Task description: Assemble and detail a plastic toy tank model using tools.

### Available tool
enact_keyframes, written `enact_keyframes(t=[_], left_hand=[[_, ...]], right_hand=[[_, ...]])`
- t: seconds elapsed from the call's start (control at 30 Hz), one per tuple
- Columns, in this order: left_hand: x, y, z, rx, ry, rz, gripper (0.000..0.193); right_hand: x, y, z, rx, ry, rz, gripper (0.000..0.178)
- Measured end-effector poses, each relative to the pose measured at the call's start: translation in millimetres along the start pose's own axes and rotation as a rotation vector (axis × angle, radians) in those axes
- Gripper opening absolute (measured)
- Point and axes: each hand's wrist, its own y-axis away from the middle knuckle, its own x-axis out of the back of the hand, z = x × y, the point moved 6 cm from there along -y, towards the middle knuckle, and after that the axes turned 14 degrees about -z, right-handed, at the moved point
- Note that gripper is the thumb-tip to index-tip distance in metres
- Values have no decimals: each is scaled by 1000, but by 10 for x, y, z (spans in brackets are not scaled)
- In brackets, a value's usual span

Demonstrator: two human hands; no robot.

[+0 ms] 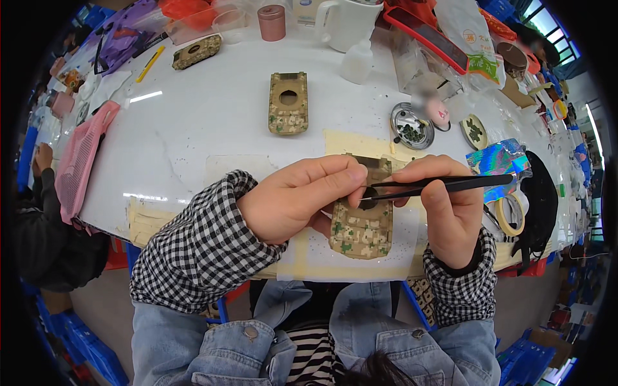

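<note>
A pair of black tweezers [454,186] is gripped in my right hand [447,212], its tips pointing left to my left fingertips. My left hand [299,196] is closed, thumb and fingers pressed together; whatever they pinch is hidden. Under both hands lies a camouflage-patterned toy vehicle hull [364,235], with a dark round hole partly covered by my fingers and the tweezers. Farther off stands a similar camouflage hull [288,119] with its round hole in full view. A third camouflage piece [197,53] rests at the far left.
A round metal dish [412,123] and a pale oval dish [474,131] hold small green parts. At the right are a tape roll [510,215] and iridescent film [496,164]. A white bottle [356,62], pitcher [344,26] and red-cased phone [428,38] stand behind; a pink mesh basket [84,164] is left.
</note>
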Motion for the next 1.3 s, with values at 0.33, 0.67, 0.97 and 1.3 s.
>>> enact_keyframes(t=[0.33, 0.67, 0.97, 1.3], left_hand=[[-8, 14, 49, -14, -38, 0, 29], [-15, 20, 73, -6, -94, 43, 30], [-1, 16, 63, -2, -125, 51, 30], [-11, 26, 80, 6, -130, 66, 29]], right_hand=[[25, 28, -152, 178, 362, -33, 26], [-60, 38, -281, 253, 615, -121, 28], [-183, 32, -345, 291, 730, -229, 32], [-227, 27, -331, 318, 819, -263, 28]])
